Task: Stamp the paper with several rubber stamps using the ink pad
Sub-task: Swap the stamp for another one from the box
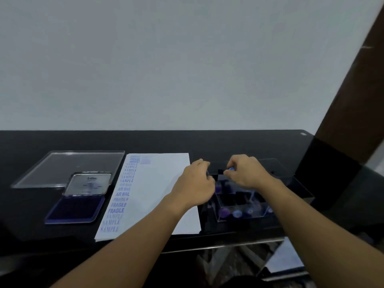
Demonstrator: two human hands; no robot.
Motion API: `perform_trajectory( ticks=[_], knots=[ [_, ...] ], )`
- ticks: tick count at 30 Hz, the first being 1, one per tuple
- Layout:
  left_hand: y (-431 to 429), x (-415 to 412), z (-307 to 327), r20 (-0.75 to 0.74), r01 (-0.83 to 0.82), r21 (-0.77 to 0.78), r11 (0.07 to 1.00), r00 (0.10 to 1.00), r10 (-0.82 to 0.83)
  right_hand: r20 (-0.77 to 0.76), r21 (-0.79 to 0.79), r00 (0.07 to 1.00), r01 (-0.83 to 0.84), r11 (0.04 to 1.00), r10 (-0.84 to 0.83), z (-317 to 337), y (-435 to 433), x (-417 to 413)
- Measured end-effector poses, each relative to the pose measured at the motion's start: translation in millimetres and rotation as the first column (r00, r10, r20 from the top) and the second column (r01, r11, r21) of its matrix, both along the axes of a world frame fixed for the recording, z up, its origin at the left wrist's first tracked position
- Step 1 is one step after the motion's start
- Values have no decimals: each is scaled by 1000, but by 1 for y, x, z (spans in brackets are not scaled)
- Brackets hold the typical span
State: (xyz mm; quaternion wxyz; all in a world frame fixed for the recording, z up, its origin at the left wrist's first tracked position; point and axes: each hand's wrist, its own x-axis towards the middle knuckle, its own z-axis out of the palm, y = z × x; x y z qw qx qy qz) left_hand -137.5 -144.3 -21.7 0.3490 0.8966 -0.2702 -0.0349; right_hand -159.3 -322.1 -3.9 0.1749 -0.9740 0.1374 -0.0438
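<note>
A white paper (164, 190) lies on the black table, its left edge lined with blue stamp prints reading SAMPLE, AIR MAIL and FRAGILE. Left of it sits an open ink pad (75, 208) with a dark blue pad and a raised silver lid. At the right stands a clear plastic stamp box (241, 206) with several blue and purple stamps. Both hands hover over the box's far part. My right hand (246, 173) pinches a small blue-topped stamp (230, 169). My left hand (197, 183) has its fingers curled at the box's left edge; what it holds is hidden.
A clear flat plastic lid (68, 166) lies at the back left behind the ink pad. The black table (228, 142) ends at a white wall. A dark wooden post (357, 90) rises at the right. The table's front edge runs just below the paper.
</note>
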Motion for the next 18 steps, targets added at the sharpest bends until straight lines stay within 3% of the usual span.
perform_trajectory(
  ticks=[10, 15, 18],
  knots=[
    [-12, -1, -25, 46, -24, 24, 999, 999, 23, -54, -3, 997, -53, 999, 53, -3, 2, 1],
    [-24, 1, -13, 95, -24, 24, 999, 995, 22, 199, 131, 980, -45, 990, 18, 7, -23, -11],
    [-40, 0, -2, 168, 10, 29, 1000, 986, -15, 188, 117, 982, 11, 993, -33, 18, -51, -16]
  ],
)
